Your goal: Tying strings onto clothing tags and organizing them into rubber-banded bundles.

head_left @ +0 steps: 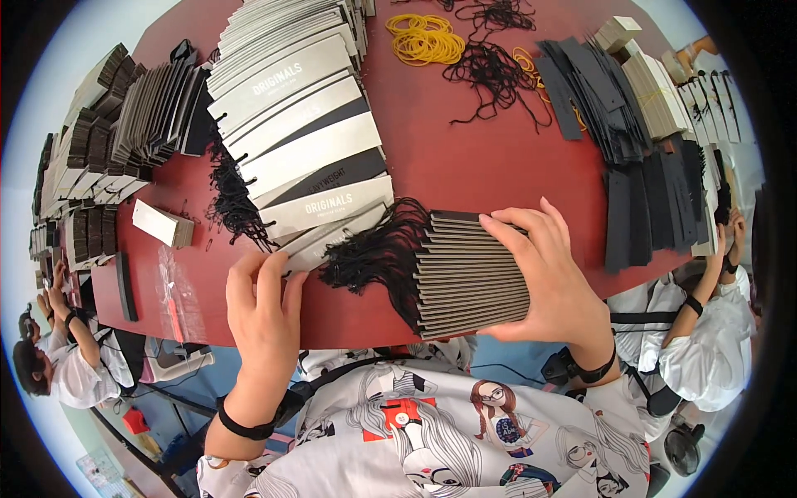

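My right hand point(552, 286) wraps round a thick stack of hang tags point(465, 278), thumb on the near side and fingers over the far side. The edges of these tags show as dark and pale stripes. From the stack's left end spills a bunch of black cords point(386, 249). My left hand point(264, 303) pinches the left corner of a pale hang tag point(332, 236) at the near end of a long row. That row of overlapping white and black hang tags point(307, 153) runs away from me, with its black cords point(231, 187) bunched along its left side.
Yellow rubber bands point(425, 39) and loose black cords point(490, 79) lie at the back of the red table point(498, 166). Black tags point(598, 100) are piled at right, more tag stacks point(154, 112) at left. A small white tag bundle point(163, 224) lies near a plastic bag point(176, 295). Co-workers sit on both sides.
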`<action>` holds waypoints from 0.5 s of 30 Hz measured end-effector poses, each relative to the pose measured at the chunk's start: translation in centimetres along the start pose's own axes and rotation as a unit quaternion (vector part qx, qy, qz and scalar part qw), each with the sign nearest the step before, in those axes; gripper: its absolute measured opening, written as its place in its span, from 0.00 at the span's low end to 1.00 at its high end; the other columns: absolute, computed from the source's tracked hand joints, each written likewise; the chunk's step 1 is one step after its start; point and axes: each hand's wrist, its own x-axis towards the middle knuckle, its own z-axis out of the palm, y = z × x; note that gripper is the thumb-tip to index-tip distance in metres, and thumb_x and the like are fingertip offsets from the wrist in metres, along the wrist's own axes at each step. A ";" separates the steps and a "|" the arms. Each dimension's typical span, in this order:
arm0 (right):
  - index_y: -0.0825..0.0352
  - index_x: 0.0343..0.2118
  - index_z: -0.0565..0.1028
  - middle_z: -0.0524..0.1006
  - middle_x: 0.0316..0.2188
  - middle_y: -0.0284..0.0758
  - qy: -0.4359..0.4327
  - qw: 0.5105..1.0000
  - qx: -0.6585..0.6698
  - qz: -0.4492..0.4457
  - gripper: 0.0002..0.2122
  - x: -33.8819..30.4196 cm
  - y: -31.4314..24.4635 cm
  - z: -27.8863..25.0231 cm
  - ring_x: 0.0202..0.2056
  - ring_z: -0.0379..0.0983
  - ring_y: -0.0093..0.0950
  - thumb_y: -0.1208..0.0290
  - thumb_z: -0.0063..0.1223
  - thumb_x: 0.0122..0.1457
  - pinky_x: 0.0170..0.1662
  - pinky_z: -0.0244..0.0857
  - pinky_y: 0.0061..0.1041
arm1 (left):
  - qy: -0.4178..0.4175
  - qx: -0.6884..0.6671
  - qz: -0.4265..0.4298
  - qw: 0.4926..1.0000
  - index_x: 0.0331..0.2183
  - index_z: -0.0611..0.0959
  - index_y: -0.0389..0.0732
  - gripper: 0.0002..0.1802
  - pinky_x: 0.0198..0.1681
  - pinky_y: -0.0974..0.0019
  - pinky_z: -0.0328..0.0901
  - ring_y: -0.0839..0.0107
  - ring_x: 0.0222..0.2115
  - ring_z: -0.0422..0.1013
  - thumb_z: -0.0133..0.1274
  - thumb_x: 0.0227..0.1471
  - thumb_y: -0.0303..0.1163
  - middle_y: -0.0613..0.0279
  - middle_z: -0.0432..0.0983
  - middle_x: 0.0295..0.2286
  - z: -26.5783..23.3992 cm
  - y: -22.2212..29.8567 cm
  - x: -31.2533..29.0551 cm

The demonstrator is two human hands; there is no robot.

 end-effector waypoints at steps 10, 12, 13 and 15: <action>0.65 0.61 0.63 0.64 0.54 0.42 0.005 1.000 0.003 0.003 0.49 -0.1 0.1 0.1 0.58 0.59 0.42 0.54 0.73 0.31 0.67 0.37 0.54 | 0.031 -0.322 -0.198 0.925 0.33 0.82 0.34 0.06 0.33 0.77 0.63 0.81 0.28 0.69 0.58 0.50 0.18 0.67 0.77 0.29 -6.5 -3.6 1.1; 0.65 0.61 0.62 0.64 0.54 0.42 0.010 1.000 0.006 -0.011 0.49 0.1 0.1 0.1 0.58 0.59 0.42 0.55 0.72 0.32 0.67 0.36 0.54 | 0.048 -0.366 -0.194 0.909 0.36 0.81 0.34 0.06 0.32 0.78 0.62 0.84 0.28 0.69 0.58 0.53 0.19 0.68 0.77 0.29 -6.1 -2.3 2.6; 0.65 0.61 0.62 0.64 0.54 0.42 0.009 1.000 0.001 -0.007 0.49 0.0 0.1 0.1 0.58 0.59 0.42 0.55 0.72 0.32 0.67 0.36 0.54 | 0.029 -0.384 -0.180 0.905 0.36 0.81 0.34 0.06 0.32 0.78 0.63 0.83 0.28 0.69 0.58 0.53 0.19 0.68 0.77 0.29 -5.2 -0.8 3.6; 0.65 0.61 0.62 0.64 0.54 0.42 0.017 1.000 0.008 -0.012 0.49 -0.1 0.3 0.3 0.59 0.59 0.42 0.54 0.72 0.32 0.67 0.35 0.55 | -0.035 -0.371 -0.131 0.919 0.36 0.81 0.34 0.06 0.33 0.76 0.66 0.81 0.29 0.71 0.57 0.52 0.19 0.67 0.78 0.30 -3.3 2.3 5.7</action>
